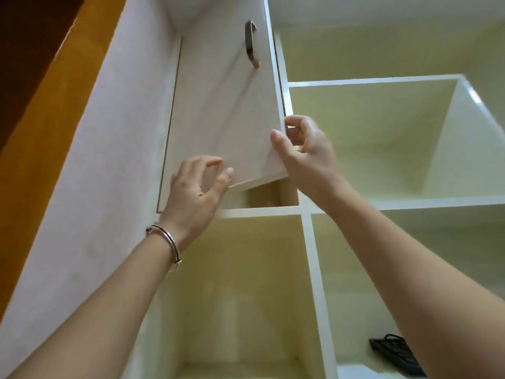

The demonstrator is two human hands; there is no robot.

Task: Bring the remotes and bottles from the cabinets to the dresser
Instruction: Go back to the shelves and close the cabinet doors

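The right forearm (410,269) and left forearm (109,296) (a bracelet (166,242) on its wrist) reach upward. The right hand (306,157) pinches the free edge of the cabinet door (218,119), thumb in front, fingers curled behind. The left hand (194,192) hovers at the door's lower edge, fingers loosely spread, holding nothing. The door stands ajar. 1 dark flat object (393,351), possibly a remote, lies in the lower right compartment (355,296). Nothing looks collected yet, and 0 bottles show.

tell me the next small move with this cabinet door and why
Probably swing the door wider. The right hand pinches its free edge, the left hand hovers by its lower edge, and it is only ajar, so the space behind it is mostly hidden.
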